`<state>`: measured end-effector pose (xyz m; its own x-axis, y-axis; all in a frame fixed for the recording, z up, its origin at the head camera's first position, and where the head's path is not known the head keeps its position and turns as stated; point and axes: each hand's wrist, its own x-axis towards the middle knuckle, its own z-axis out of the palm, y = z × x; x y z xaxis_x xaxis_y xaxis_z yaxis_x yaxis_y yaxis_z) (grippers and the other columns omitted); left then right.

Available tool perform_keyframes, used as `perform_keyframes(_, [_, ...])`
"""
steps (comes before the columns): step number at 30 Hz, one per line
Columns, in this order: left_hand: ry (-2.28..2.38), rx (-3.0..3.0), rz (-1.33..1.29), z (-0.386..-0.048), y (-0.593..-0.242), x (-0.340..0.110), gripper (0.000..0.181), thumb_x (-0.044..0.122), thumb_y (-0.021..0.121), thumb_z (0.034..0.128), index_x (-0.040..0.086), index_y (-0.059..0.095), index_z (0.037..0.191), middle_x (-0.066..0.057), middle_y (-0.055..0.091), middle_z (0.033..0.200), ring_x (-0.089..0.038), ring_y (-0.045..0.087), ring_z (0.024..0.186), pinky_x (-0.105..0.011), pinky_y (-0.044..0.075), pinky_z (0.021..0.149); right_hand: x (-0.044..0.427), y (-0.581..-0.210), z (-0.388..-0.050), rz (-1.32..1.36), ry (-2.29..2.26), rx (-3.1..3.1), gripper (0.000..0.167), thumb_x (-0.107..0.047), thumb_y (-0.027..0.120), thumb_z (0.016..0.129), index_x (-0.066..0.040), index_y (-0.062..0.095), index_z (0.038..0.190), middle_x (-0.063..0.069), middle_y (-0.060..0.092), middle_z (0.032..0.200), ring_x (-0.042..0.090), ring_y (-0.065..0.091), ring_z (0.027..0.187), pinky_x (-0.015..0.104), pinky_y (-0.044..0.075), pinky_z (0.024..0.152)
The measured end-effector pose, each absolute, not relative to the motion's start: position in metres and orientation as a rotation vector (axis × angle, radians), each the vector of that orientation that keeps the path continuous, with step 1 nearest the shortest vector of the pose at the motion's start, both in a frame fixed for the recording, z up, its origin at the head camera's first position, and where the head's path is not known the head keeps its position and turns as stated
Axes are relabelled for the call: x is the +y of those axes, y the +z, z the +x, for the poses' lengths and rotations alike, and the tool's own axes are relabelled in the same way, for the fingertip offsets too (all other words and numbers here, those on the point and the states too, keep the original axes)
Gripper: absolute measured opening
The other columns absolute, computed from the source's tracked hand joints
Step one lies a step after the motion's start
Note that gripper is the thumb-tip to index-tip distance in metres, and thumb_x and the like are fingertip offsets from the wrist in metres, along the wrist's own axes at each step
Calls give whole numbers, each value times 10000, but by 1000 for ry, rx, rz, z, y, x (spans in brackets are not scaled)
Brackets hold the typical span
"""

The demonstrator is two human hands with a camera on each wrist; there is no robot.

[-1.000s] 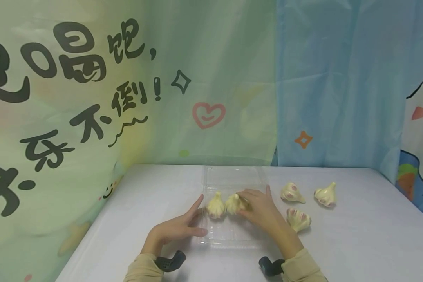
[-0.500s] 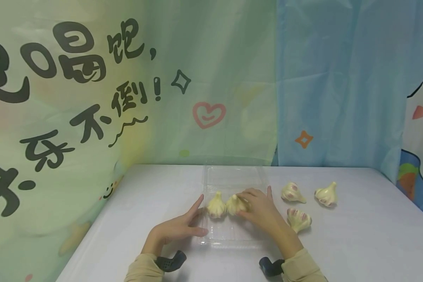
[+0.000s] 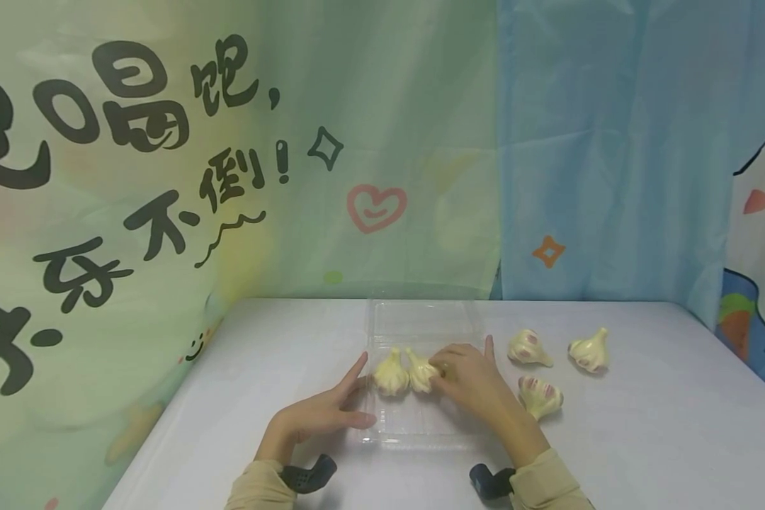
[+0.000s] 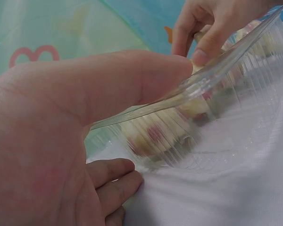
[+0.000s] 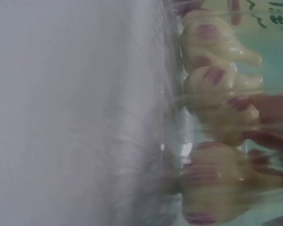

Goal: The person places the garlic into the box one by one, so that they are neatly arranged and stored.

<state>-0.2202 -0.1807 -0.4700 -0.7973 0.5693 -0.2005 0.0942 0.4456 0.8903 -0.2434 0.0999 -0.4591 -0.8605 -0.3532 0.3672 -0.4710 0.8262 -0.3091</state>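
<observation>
A clear plastic box [image 3: 398, 421] lies on the table with its lid folded back. My left hand [image 3: 319, 414] rests at its left side, thumb [image 4: 146, 77] along the rim and other fingers [image 4: 115, 183] loosely bent outside the wall. Two garlic bulbs stand side by side inside, a left one [image 3: 392, 375] and a middle one [image 3: 422, 372]. A third bulb [image 5: 214, 181] shows in the right wrist view, mostly hidden in the head view under my right hand [image 3: 474, 379]. That hand's bent fingers pinch around this bulb's stem, beside the middle bulb.
Three more garlic bulbs lie on the white table right of the box: one near my right forearm [image 3: 540, 398], one behind it [image 3: 528, 348] and one farther right [image 3: 589, 351]. A printed curtain [image 3: 421, 241] hangs behind the table.
The middle bulb has tilted, its stem now leaning left towards the left bulb. My right fingers have shifted slightly on the right side of it. My left hand has stayed in place.
</observation>
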Motion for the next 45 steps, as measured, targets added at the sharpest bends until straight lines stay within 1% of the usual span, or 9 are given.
perform_keyframes(6, [1313, 2230, 561, -220, -471, -181, 1054, 465, 678, 837, 347, -124, 1510, -174, 167, 1580, -345, 109, 1468, -558, 128, 1166, 98, -456, -241, 618, 498, -2749, 236, -271, 749, 777, -166, 731, 988, -1, 705, 1057, 250, 607, 1095, 785, 38, 1022])
perform_keyframes(10, [1317, 2226, 561, -220, -472, -181, 1056, 459, 679, 838, 344, -126, 1511, -178, 167, 1579, -345, 118, 1467, -552, 134, 1167, 97, -456, -240, 598, 455, -2752, 247, -322, 759, 766, -188, 726, 970, -1, 702, 1061, 244, 603, 1105, 780, 18, 1028])
perform_keyframes(13, [1320, 2220, 556, -220, -472, -180, 1055, 457, 682, 836, 353, -124, 1509, -177, 163, 1581, -339, 117, 1468, -546, 132, 1170, 95, -457, -241, 572, 434, -2747, 287, -373, 764, 751, -197, 716, 972, 4, 699, 1069, 243, 597, 1122, 768, -2, 1040])
perform_keyframes(20, [1312, 2230, 554, -221, -472, -181, 1052, 467, 678, 835, 372, -128, 1504, -169, 168, 1581, -350, 114, 1467, -563, 131, 1163, 94, -457, -238, 530, 396, -2736, 418, -416, 773, 733, -190, 692, 1076, 37, 699, 1109, 261, 590, 1149, 762, -34, 1041])
perform_keyframes(26, [1310, 2234, 547, -221, -472, -180, 1052, 473, 679, 832, 373, -125, 1504, -171, 170, 1580, -355, 115, 1466, -566, 128, 1162, 94, -458, -237, 531, 364, -2737, 372, -402, 778, 727, -197, 716, 1032, 14, 714, 1070, 253, 586, 1160, 768, -30, 1036])
perform_keyframes(31, [1309, 2233, 541, -220, -472, -180, 1057, 477, 680, 829, 377, -128, 1502, -184, 158, 1580, -357, 109, 1467, -569, 123, 1162, 94, -459, -237, 518, 365, -2745, 379, -389, 781, 724, -202, 721, 1048, -11, 723, 1058, 253, 580, 1171, 775, -24, 1029])
perform_keyframes(37, [1314, 2227, 535, -220, -473, -180, 1057, 477, 682, 827, 380, -126, 1502, -183, 147, 1583, -354, 107, 1468, -565, 124, 1163, 95, -462, -238, 518, 364, -2732, 382, -374, 786, 714, -199, 730, 1048, -2, 698, 1062, 243, 595, 1111, 783, -1, 1023])
perform_keyframes(45, [1316, 2223, 532, -219, -471, -180, 1057, 487, 681, 824, 387, -126, 1500, -179, 147, 1584, -359, 95, 1468, -578, 115, 1160, 94, -462, -235, 508, 348, -2686, 342, -327, 805, 703, -186, 738, 1007, 6, 720, 976, 251, 616, 1050, 800, 24, 1006])
